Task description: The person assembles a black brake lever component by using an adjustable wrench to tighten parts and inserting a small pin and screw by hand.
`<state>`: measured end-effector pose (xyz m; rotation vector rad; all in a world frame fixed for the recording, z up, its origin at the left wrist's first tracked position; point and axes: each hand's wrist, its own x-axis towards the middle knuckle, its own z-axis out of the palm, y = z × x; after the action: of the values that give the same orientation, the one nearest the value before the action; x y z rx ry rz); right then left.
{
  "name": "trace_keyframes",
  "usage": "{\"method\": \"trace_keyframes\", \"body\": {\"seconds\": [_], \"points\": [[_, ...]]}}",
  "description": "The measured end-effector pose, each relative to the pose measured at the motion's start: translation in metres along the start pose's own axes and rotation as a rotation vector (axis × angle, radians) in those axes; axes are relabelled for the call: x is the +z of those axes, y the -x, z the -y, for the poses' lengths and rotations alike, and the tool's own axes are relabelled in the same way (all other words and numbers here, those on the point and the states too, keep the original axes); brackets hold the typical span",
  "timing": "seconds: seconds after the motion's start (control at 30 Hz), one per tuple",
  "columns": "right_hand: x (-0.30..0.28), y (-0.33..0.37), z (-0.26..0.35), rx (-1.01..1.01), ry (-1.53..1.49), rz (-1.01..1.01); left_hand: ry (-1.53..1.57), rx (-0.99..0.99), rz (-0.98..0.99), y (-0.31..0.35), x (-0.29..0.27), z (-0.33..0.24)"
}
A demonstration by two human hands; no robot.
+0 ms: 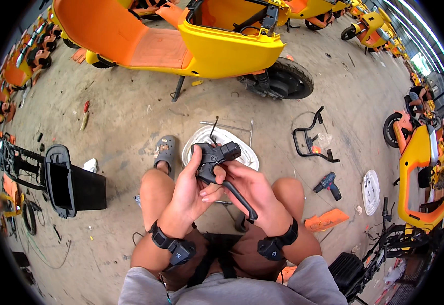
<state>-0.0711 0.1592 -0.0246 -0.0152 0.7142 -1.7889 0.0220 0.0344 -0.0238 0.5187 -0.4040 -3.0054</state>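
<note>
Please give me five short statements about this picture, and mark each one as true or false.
1. The left hand and the right hand both touch the black brake lever assembly. True.
2. The cordless drill is in the right hand. False: it lies on the floor.
3. The clog beyond the left knee is gray. True.
4. The kickstand of the yellow-and-orange scooter ahead is folded up. False: it is down.
5. A white panel lies right of the cordless drill. True.

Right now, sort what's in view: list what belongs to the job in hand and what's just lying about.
In hand:
- black lever, held in the left hand and right hand

Apparently just lying about, untouched on the floor:
- drill
- black frame
- orange panel
- red-handled tool
- white shell, far right
</note>
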Motion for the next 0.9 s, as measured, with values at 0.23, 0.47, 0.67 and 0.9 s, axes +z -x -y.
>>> {"method": "trace_keyframes", "body": {"seconds": [0.23, 0.47, 0.67, 0.9], "points": [[-0.01, 0.003, -0.003, -0.113, 0.101, 0.001, 0.018, -0.042, 0.054, -0.006, -0.006, 0.005], [-0.012, 0.004, -0.007, -0.334, 0.416, -0.102, -0.07, -0.057, -0.163, -0.007, 0.016, 0.008], [-0.008, 0.003, -0.014, -0.446, 0.602, -0.154, -0.079, -0.08, -0.104, -0.007, 0.007, 0.01], [-0.004, 0.001, -0.017, -0.48, 0.558, -0.169, 0.027, -0.081, -0.044, -0.008, 0.002, 0.01]]}}
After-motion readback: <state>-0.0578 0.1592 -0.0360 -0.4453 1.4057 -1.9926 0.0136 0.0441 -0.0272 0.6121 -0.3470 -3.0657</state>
